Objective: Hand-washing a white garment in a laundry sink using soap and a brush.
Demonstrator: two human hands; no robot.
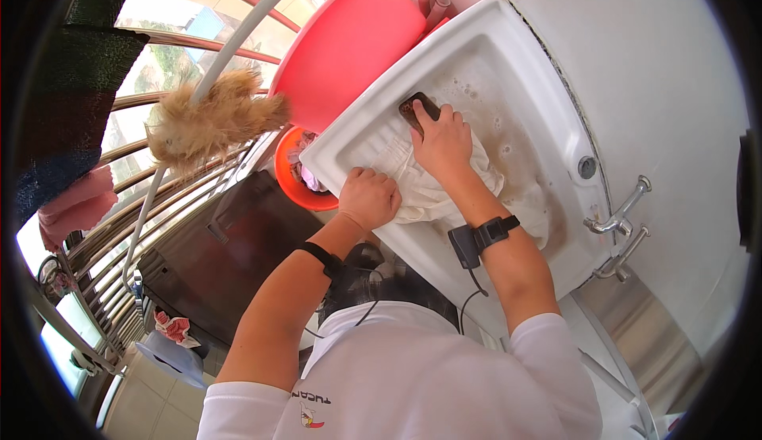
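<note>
A white wet cloth (417,196) lies over the ribbed washboard part of a white ceramic sink (381,118) and trails into cloudy brownish water with bubbles. My right hand (443,145) grips a dark brown scrubbing brush (421,109) at the upper end of the cloth, its index finger stretched along the top. The brush's underside is hidden. At the sink's near edge, my left hand (369,197) is curled closed on the cloth's edge, knuckles up. Both forearms wear black straps with wired devices.
Two metal taps (619,213) stick out from the right wall. Behind the sink leans a large pink basin (351,47); an orange bucket (283,172) with clothes stands left of it. A fluffy duster (208,121) hangs near the window bars, above a dark appliance (220,249).
</note>
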